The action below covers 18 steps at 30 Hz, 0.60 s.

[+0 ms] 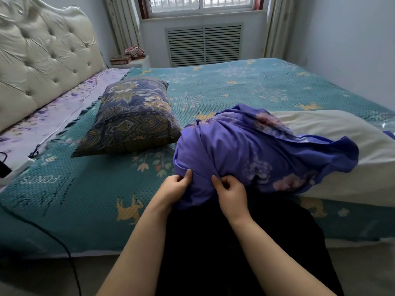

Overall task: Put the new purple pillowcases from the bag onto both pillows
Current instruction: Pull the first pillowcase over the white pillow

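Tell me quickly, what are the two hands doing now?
Left hand: closed, pinching the purple pillowcase.
Right hand: closed, pinching the same pillowcase at its near end.

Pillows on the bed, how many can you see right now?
2. A patterned dark blue pillow lies near the headboard; a white pillow lies at the right, its near end inside the purple pillowcase that both hands grip. No others show.
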Tool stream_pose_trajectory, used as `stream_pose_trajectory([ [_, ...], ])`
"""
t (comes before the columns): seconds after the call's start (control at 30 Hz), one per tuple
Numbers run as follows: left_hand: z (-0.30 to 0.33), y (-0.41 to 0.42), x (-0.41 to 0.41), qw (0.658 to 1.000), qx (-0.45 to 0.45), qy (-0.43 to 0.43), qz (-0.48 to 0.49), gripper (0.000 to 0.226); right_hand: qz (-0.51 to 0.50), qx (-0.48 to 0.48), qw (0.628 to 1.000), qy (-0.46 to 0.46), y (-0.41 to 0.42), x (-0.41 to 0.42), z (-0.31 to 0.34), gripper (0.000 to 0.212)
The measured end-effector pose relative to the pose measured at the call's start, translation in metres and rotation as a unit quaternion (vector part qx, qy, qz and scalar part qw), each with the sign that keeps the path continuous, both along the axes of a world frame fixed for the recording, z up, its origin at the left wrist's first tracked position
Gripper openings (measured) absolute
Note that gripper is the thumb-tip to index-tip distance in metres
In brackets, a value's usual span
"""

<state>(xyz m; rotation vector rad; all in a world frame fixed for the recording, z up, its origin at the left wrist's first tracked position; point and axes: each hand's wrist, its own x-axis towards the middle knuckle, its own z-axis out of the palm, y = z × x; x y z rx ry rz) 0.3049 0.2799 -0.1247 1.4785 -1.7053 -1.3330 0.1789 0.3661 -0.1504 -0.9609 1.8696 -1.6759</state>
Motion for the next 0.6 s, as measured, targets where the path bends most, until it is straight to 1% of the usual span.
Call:
stream_pose_trajectory([
  [0.03,-0.001,-0.001,-0.003,0.995,0.043,0.082,0.033,0.038,-0.001,0.004,1.000,0.004,0.000,-0.004,0.000,0.030],
  [0.07,-0.001,-0.001,-0.006,0.981,0.086,0.162,0.062,0.032,-0.001,0.003,1.000,0.010,0.000,-0.006,0.002,0.028],
  [0.1,-0.001,0.000,-0.010,0.964,0.111,0.227,0.085,0.028,-0.002,-0.002,1.000,0.016,0.000,-0.008,0.004,0.026],
  [0.13,-0.002,0.002,-0.014,0.952,0.109,0.266,0.109,0.028,-0.006,-0.011,1.000,0.014,0.000,-0.008,0.005,0.023],
  [0.17,-0.003,0.003,-0.017,0.950,0.082,0.270,0.130,0.031,-0.015,-0.023,1.000,-0.001,0.000,-0.007,0.006,0.021],
  [0.23,-0.008,0.009,-0.021,0.970,-0.011,0.187,0.157,0.044,-0.035,-0.050,0.997,-0.049,0.000,-0.007,0.010,0.022],
  [0.27,-0.009,0.012,-0.021,0.976,-0.038,0.139,0.165,0.046,-0.034,-0.055,0.996,-0.056,0.001,-0.007,0.012,0.022],
  [0.3,-0.013,0.012,-0.020,0.976,-0.035,0.118,0.178,0.044,-0.022,-0.049,0.998,-0.045,0.002,-0.008,0.015,0.022],
  [0.33,-0.015,0.011,-0.017,0.975,-0.005,0.120,0.185,0.040,-0.001,-0.023,1.000,-0.006,0.005,-0.010,0.018,0.021],
  [0.37,-0.018,0.008,-0.013,0.974,0.025,0.131,0.183,0.037,0.026,0.024,0.998,0.058,0.006,-0.012,0.021,0.020],
  [0.4,-0.019,0.005,-0.008,0.977,0.050,0.130,0.163,0.034,0.035,0.075,0.986,0.144,0.008,-0.012,0.024,0.022],
  [0.43,-0.017,0.005,-0.005,0.982,0.061,0.120,0.131,0.032,0.015,0.097,0.967,0.236,0.010,-0.012,0.028,0.024],
  [0.47,-0.016,0.005,-0.003,0.988,0.052,0.102,0.099,0.032,-0.016,0.066,0.947,0.314,0.010,-0.010,0.035,0.025],
  [0.5,-0.017,0.004,-0.001,0.994,0.031,0.079,0.072,0.032,-0.042,0.001,0.927,0.374,0.007,-0.006,0.043,0.024],
  [0.53,-0.016,0.006,0.000,0.998,0.001,0.033,0.050,0.031,-0.060,-0.062,0.904,0.419,0.001,-0.003,0.051,0.024],
  [0.57,-0.017,0.005,0.002,0.999,-0.033,-0.022,0.034,0.031,-0.071,-0.095,0.883,0.455,-0.009,0.001,0.061,0.025],
  [0.6,-0.016,0.008,0.002,0.995,-0.058,-0.083,0.023,0.031,-0.072,-0.081,0.868,0.484,-0.021,0.004,0.071,0.031],
])
